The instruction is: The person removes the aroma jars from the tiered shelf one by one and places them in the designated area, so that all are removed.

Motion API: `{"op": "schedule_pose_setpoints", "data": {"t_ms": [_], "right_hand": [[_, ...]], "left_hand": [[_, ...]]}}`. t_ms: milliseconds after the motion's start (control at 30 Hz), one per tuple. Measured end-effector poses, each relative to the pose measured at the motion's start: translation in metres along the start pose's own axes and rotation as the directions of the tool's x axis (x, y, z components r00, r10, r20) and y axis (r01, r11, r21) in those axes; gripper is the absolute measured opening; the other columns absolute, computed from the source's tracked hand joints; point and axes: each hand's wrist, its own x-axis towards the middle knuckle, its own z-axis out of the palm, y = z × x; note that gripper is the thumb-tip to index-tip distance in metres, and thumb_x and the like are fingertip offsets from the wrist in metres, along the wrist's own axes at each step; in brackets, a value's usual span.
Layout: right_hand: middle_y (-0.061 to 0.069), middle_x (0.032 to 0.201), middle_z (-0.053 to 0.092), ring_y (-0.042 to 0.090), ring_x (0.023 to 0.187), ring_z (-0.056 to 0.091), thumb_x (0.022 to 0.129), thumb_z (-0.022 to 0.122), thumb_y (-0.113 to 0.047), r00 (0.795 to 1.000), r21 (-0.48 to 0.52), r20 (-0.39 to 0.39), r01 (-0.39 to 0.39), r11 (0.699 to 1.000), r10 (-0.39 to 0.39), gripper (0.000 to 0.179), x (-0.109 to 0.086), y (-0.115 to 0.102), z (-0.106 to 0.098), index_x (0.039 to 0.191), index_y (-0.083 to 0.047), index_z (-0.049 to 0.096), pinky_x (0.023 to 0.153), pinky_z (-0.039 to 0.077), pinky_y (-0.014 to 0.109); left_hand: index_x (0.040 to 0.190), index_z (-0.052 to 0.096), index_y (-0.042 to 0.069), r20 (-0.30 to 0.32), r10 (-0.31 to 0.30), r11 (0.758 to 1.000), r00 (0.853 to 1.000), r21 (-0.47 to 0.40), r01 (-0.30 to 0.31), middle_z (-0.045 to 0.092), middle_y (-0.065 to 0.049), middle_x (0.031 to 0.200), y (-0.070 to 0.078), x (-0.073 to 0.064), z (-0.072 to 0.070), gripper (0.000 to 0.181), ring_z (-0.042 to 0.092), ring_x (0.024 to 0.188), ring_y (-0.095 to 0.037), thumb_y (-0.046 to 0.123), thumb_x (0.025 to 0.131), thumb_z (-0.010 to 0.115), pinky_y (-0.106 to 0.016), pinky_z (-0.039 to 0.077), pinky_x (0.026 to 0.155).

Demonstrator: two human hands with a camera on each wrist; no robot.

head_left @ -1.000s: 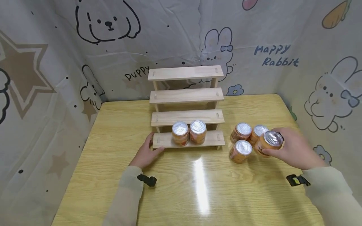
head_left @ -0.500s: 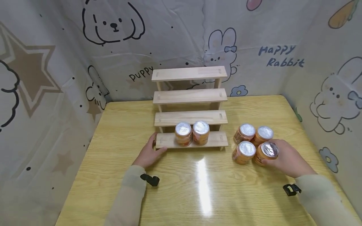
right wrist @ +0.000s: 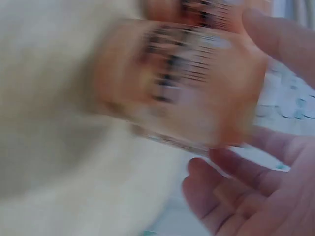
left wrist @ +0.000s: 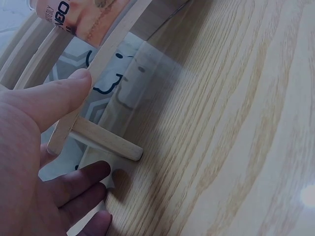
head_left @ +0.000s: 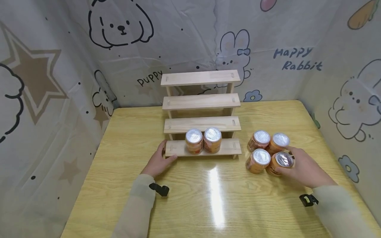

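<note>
A stepped wooden display rack (head_left: 202, 125) stands on the table with two orange cans (head_left: 194, 145) with silver lids side by side on its lowest step. My left hand (head_left: 157, 162) holds the left end of that step. In the left wrist view its thumb lies along the board edge (left wrist: 110, 61), with some fingers loose below. Right of the rack, my right hand (head_left: 306, 168) has its thumb and fingers around the near right can (head_left: 284, 160) of a cluster. The right wrist view shows this orange can (right wrist: 187, 83) blurred between thumb and fingers.
Three more cans adjoin it: one to its left (head_left: 258, 161), one behind (head_left: 279, 141) and one at the back left (head_left: 259, 140). The wooden table (head_left: 190, 195) meets a printed cloth (head_left: 190, 39) at the back and sides.
My right hand has lowered its can toward me from above the cluster, down to the table beside the others. The left hand keeps its place on the rack. The view has shifted slightly.
</note>
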Motion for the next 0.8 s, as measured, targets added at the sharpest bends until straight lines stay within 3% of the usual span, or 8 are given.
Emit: {"op": "schedule_pose_setpoints", "data": {"t_ms": [133, 333, 533, 800], "right_hand": [[0.038, 0.141, 0.038, 0.054, 0.121, 0.044, 0.094, 0.065, -0.056, 0.998, -0.062, 0.016, -0.052, 0.997, 0.054, 0.094, 0.005, -0.027, -0.025, 0.149, 0.013, 0.033, 0.089, 0.043, 0.068], [0.026, 0.144, 0.047, 0.046, 0.129, 0.046, 0.099, 0.059, -0.053, 0.998, -0.064, -0.007, 0.067, 0.996, -0.068, 0.075, 0.031, -0.076, -0.036, 0.147, 0.003, 0.043, 0.098, 0.041, 0.065], [0.02, 0.148, 0.047, 0.038, 0.127, 0.051, 0.098, 0.059, -0.056, 0.984, -0.028, 0.065, 0.166, 0.986, -0.164, 0.077, 0.065, -0.123, -0.014, 0.15, -0.003, 0.042, 0.101, 0.044, 0.058], [0.018, 0.143, 0.047, 0.034, 0.128, 0.05, 0.089, 0.075, -0.046, 0.958, 0.018, 0.109, 0.263, 0.965, -0.264, 0.086, 0.109, -0.161, 0.031, 0.154, -0.005, 0.036, 0.105, 0.044, 0.053]], "left_hand": [[0.164, 0.008, 0.027, 0.0, -0.006, 1.0, 1.0, -0.005, 0.006, 0.028, -0.019, 0.162, 0.0, -0.001, 0.0, 0.101, 0.027, 0.149, -0.036, 0.061, 0.089, 0.068, -0.059, 0.026, 0.117], [0.164, 0.008, 0.025, -0.004, 0.006, 1.0, 1.0, -0.011, -0.006, 0.03, -0.02, 0.161, -0.002, 0.001, 0.001, 0.101, 0.028, 0.149, -0.036, 0.06, 0.09, 0.068, -0.059, 0.025, 0.117], [0.164, 0.008, 0.024, 0.002, 0.014, 1.0, 1.0, -0.011, -0.014, 0.032, -0.019, 0.16, -0.002, 0.0, 0.002, 0.1, 0.029, 0.149, -0.036, 0.058, 0.091, 0.068, -0.059, 0.026, 0.116], [0.164, 0.009, 0.024, -0.006, 0.021, 0.999, 1.0, -0.031, -0.022, 0.035, -0.017, 0.158, -0.001, 0.0, 0.0, 0.099, 0.028, 0.149, -0.036, 0.056, 0.092, 0.068, -0.057, 0.027, 0.117]]}}
